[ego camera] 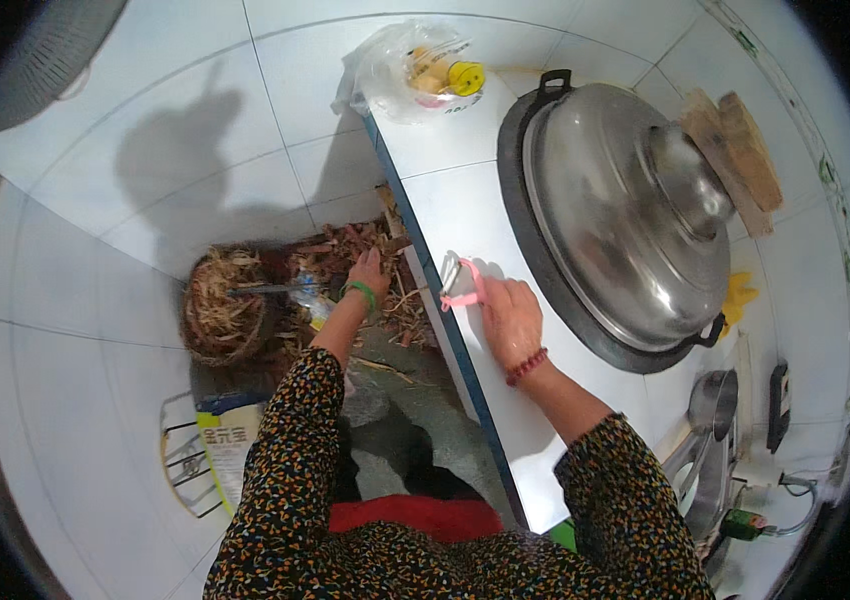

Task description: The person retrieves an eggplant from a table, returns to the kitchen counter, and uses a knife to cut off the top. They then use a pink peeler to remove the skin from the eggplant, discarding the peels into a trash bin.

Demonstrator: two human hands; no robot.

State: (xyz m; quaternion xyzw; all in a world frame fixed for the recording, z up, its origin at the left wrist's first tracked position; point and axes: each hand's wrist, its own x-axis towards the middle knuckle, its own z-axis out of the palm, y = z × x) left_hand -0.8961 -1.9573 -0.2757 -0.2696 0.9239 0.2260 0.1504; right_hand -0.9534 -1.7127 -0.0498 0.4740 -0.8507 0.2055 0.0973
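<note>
A pink-handled peeler point(470, 289) with a metal blade is in my right hand point(511, 315), above the front edge of the white tiled counter point(447, 195). A dark red beaded bracelet point(527, 367) circles that wrist. My left hand point(369, 276), with a green bangle point(362, 294) at the wrist, reaches down to the pile of split firewood and wood scraps point(335, 244) below the counter. Its fingertips lie at the wood, and whether they grip a piece is hidden. Left of it stands a round basket point(222, 307) of wood shavings.
A large wok with a domed metal lid point(620, 217) fills the counter's right side. Behind it lean wooden boards point(732, 157). A clear plastic bag point(402, 79) with yellowish items sits at the far corner. Metal tongs point(271, 288) extend from the basket. A sink point(706, 480) is at right.
</note>
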